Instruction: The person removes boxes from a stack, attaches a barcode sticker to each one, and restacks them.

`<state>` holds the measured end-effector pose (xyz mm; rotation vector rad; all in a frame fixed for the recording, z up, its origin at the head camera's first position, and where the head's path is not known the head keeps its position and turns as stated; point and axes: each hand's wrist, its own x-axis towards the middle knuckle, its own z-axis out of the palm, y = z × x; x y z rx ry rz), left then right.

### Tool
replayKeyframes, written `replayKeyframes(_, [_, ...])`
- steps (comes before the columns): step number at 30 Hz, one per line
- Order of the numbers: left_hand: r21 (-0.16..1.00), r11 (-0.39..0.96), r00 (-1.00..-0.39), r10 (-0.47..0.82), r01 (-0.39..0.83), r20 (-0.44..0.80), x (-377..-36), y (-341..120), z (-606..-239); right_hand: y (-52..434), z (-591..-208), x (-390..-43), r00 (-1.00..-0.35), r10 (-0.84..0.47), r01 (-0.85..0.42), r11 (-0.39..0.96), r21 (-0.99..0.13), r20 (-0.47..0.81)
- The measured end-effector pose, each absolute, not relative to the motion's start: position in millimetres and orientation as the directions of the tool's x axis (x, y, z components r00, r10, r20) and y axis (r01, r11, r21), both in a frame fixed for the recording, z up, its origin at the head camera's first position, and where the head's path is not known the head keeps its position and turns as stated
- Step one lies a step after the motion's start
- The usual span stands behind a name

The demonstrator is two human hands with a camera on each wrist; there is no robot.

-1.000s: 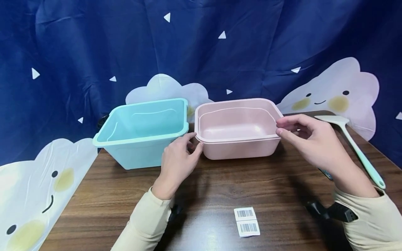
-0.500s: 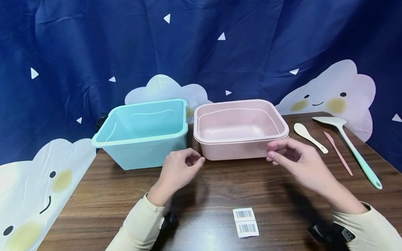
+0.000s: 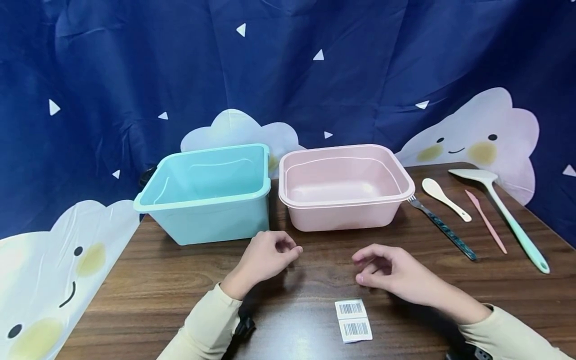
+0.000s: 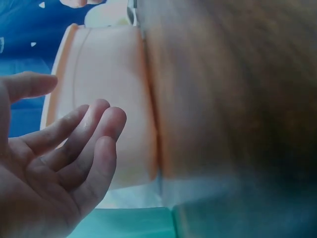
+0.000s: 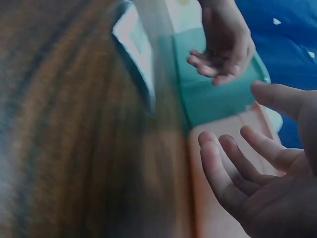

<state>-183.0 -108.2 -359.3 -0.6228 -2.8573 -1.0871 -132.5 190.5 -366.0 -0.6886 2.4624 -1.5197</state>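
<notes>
Both hands hover low over the table [image 3: 148,280], nothing held: left hand [image 3: 265,260] and right hand [image 3: 396,275] loosely curled, empty. Pink tub [image 3: 344,187] is set upright just beyond them, beside teal tub [image 3: 204,192], mouths up for easy access. Barcode labels [image 3: 354,320] lie nearest the right hand.

A fork [image 3: 443,228], spoon [image 3: 444,198] and spatula [image 3: 504,212] lie right; barcode labels [image 3: 353,320] front.
</notes>
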Motion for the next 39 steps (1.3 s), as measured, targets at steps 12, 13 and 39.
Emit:
replayKeyframes(12, [0.740, 0.606, -0.909, 0.416, 0.294, 0.020, -186.0, -108.7, -367.6, 182.8, -387.8, -131.1, -0.818, -0.569, -0.327, 0.334, -0.884, 0.087])
replayKeyframes(13, [0.746, 0.601, -0.909, 0.417, 0.288, 0.014, -186.3, -108.7, -367.7, 182.4, -388.9, -130.9, -0.817, -0.570, -0.333, 0.338, -0.880, 0.090])
replayKeyframes(39, [0.773, 0.580, -0.875, 0.480, 0.257, -0.069, -187.5, -109.0, -373.1, 171.1, -395.3, -133.2, -0.824, -0.553, -0.461, 0.531, -0.711, 0.121])
